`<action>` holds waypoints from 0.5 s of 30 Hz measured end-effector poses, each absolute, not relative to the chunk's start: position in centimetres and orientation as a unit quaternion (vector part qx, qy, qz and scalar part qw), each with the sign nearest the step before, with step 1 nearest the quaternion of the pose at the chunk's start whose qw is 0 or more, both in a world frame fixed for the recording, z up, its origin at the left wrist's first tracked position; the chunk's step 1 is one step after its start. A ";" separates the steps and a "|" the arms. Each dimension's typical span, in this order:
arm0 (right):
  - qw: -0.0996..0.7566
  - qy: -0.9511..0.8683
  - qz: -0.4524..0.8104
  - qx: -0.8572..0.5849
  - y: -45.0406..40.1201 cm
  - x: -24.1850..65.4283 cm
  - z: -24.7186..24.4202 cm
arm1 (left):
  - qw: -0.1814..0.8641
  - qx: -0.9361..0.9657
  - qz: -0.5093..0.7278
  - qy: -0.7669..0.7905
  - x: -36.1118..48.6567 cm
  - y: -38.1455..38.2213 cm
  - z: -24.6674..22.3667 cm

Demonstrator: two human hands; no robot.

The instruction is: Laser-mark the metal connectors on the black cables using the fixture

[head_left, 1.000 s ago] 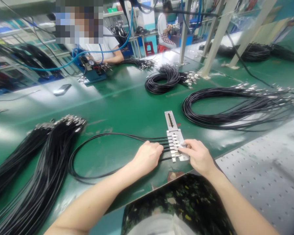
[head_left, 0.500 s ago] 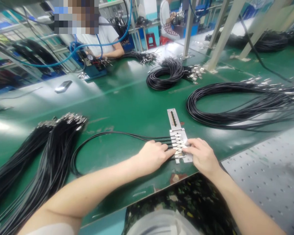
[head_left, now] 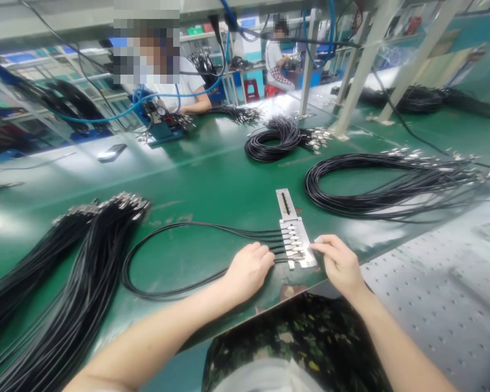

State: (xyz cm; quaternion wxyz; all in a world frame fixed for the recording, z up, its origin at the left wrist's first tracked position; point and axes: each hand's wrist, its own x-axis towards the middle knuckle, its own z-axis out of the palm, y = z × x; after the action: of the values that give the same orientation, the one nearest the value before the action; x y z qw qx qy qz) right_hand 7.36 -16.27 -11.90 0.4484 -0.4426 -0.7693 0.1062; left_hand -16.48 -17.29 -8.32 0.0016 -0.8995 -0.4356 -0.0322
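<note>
A hinged metal fixture [head_left: 304, 259] lies on the green bench, its slotted upper leaf [head_left: 281, 204] folded back flat. Several black cables [head_left: 159, 225] loop in from the left, their silver end fittings [head_left: 293, 236] lying side by side across the fixture. My left hand [head_left: 249, 268] is closed over the cables just left of the plate, its fingertips curled around them. At the plate's right edge is my right hand [head_left: 341, 264], thumb and forefinger pinched together. Whether anything sits between those fingertips is too small to tell.
Thick bundles of black cables [head_left: 81, 267] lie at the left. Coiled cables [head_left: 271, 142] sit farther back, and a long looped bundle [head_left: 330, 204] lies to the right. Metal posts [head_left: 361, 71] rise from the bench. Across it a co-worker [head_left: 191, 84] sits by a blue bench machine [head_left: 161, 128].
My left hand has drawn back left from the end fittings onto the cables. My right hand has pulled back to the plate's right edge. The head view has tilted up slightly.
</note>
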 end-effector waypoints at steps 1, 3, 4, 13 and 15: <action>0.444 -0.771 0.104 -0.444 -16.3 7.3 -12.0 | -0.006 -0.896 -0.037 -0.442 -16.4 -17.1 -8.3; 0.435 -0.776 0.100 -0.446 -16.2 7.3 -12.0 | -0.009 -0.896 -0.033 -0.442 -16.1 -16.7 -8.1; 0.430 -0.779 0.097 -0.447 -16.2 7.3 -12.0 | -0.005 -0.899 -0.025 -0.436 -15.9 -16.6 -7.9; 0.342 -0.846 0.028 -0.408 -16.3 7.0 -11.8 | 0.015 -0.912 0.016 -0.409 -14.9 -16.4 -7.1; 0.332 -0.853 0.017 -0.403 -16.4 7.0 -11.8 | 0.013 -0.915 0.010 -0.402 -15.0 -16.3 -7.1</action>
State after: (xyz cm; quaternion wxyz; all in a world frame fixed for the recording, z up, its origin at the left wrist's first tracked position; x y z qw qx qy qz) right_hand 7.01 -16.37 -11.80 0.3324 -0.4025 -0.8528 0.0173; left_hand -14.96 -16.33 -7.13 0.0125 -0.9154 -0.4023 0.0100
